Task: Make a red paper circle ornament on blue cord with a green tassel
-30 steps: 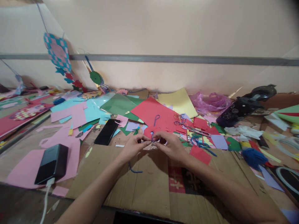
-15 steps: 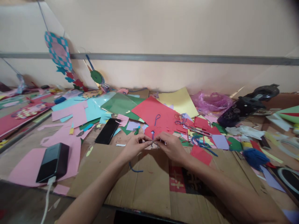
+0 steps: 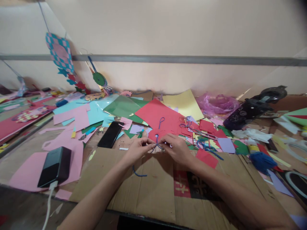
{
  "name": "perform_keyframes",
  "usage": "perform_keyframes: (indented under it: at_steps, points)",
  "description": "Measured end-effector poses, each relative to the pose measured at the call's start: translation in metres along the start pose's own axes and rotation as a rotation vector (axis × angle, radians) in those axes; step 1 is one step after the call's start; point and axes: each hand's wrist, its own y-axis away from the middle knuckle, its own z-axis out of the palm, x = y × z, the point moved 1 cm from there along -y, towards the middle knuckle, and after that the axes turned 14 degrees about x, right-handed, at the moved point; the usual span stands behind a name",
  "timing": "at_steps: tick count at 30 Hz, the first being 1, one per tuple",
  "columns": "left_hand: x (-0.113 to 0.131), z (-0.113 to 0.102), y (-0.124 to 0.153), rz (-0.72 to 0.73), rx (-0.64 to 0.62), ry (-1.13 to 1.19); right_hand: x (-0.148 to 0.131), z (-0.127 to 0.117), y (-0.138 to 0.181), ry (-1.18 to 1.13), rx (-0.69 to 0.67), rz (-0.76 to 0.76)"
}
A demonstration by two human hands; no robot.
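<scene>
Blue cord (image 3: 157,140) runs down over a red paper piece (image 3: 151,135) and meets in a small crossing or knot between my hands. My left hand (image 3: 140,149) pinches the cord from the left with thumb and forefinger. From the right, my right hand (image 3: 177,149) pinches it too, its fingertips close to the crossing. Above them a cord loop (image 3: 162,120) lies on a large red sheet (image 3: 155,113). One loose cord end (image 3: 139,174) curves out below my left hand onto the cardboard (image 3: 144,195). My fingers hide part of the red piece.
Left of my hands lie a black phone (image 3: 110,134) and a power bank (image 3: 55,166) with a white cable. Paper scraps, scissors (image 3: 207,135) and a blue cord tangle (image 3: 207,147) spread to the right. A dark bottle (image 3: 247,111) leans at the back right.
My hands have drawn slightly apart at the fingertips, the right one shifting a little to the right. More blue cord now shows stretched between them, meeting at a crossing.
</scene>
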Motion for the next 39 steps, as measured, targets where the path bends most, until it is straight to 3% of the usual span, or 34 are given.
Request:
perform_keyframes:
  at_steps: [16, 27, 39]
  points:
    - [-0.005, 0.004, 0.001, -0.081, -0.047, 0.122, 0.000, 0.005, 0.003, -0.053, -0.031, -0.017]
    - [-0.007, 0.004, 0.002, -0.071, -0.087, 0.085, 0.000, 0.007, 0.005, -0.054, 0.021, -0.040]
    - [0.006, 0.005, 0.006, -0.282, -0.068, 0.266, 0.000, 0.006, 0.002, -0.099, 0.060, 0.057]
